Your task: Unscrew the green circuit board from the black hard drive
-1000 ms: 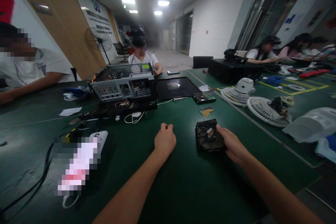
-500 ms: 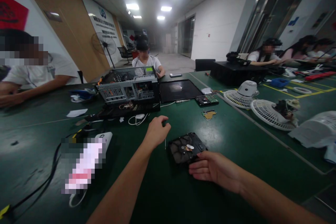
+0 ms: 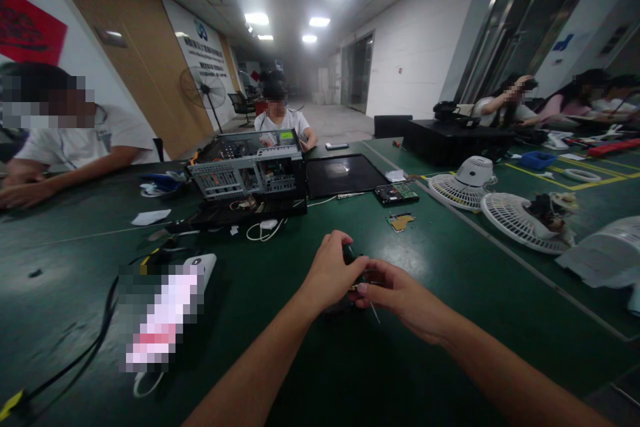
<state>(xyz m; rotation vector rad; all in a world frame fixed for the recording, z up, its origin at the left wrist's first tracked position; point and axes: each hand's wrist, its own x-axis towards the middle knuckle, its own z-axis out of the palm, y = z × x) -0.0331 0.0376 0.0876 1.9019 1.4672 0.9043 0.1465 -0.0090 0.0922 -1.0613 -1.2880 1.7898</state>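
My left hand (image 3: pixel 327 273) is closed around the dark handle of what looks like a screwdriver (image 3: pixel 349 254). Its thin metal shaft (image 3: pixel 375 313) slants down to the right, past my right fingers. My right hand (image 3: pixel 403 297) is closed against the left one, thumb and fingers bent together beside a small yellowish bit; what they grip is hidden. Beneath both hands, a black square part (image 3: pixel 343 309) shows only a dark edge.
An opened computer case (image 3: pixel 245 170) stands ahead, with a black panel (image 3: pixel 345 173) beside it. A hard drive (image 3: pixel 397 193) and a small board piece (image 3: pixel 400 221) lie beyond my hands. A phone (image 3: pixel 204 265) is left; white fan parts (image 3: pixel 463 183) are right. Co-workers sit around.
My left hand has moved right and down to meet my right hand. My right fingers have left the near edge of the black part and bent inward. The hands now cover most of that part.
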